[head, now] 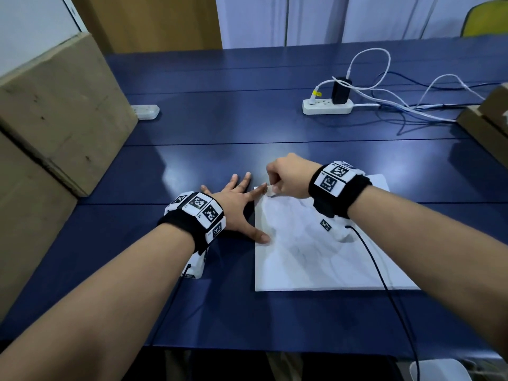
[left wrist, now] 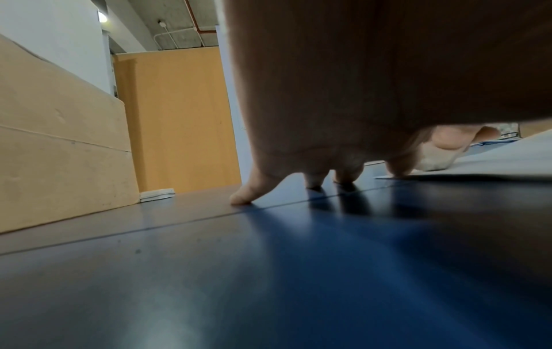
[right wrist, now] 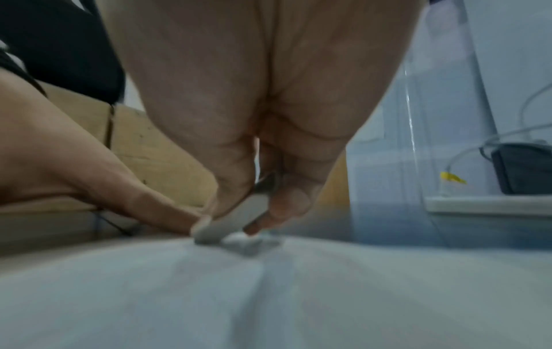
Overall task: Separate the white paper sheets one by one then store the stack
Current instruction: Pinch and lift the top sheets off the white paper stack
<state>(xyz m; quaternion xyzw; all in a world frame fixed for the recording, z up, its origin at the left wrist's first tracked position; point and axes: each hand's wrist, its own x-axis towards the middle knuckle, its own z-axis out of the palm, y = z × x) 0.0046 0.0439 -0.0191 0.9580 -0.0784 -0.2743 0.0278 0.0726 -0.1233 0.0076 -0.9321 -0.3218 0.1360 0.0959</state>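
Observation:
A stack of white paper sheets (head: pixel 308 259) lies flat on the blue table (head: pixel 220 127), right of centre near the front edge. My right hand (head: pixel 286 177) pinches the top sheet's far left corner (right wrist: pixel 239 217) between thumb and fingers and lifts it a little. My left hand (head: pixel 233 199) lies spread flat on the table beside the stack. Its index fingertip and thumb tip rest on the stack's left edge (left wrist: pixel 397 173), the other fingers (left wrist: pixel 242 198) press on the bare table.
Large cardboard boxes (head: pixel 55 111) stand along the left side. A white power strip (head: pixel 327 105) with a black charger and loose white cables sits at the back right. Another cardboard piece (head: pixel 486 125) lies at the right edge. A small white power strip (head: pixel 145 111) sits by the boxes.

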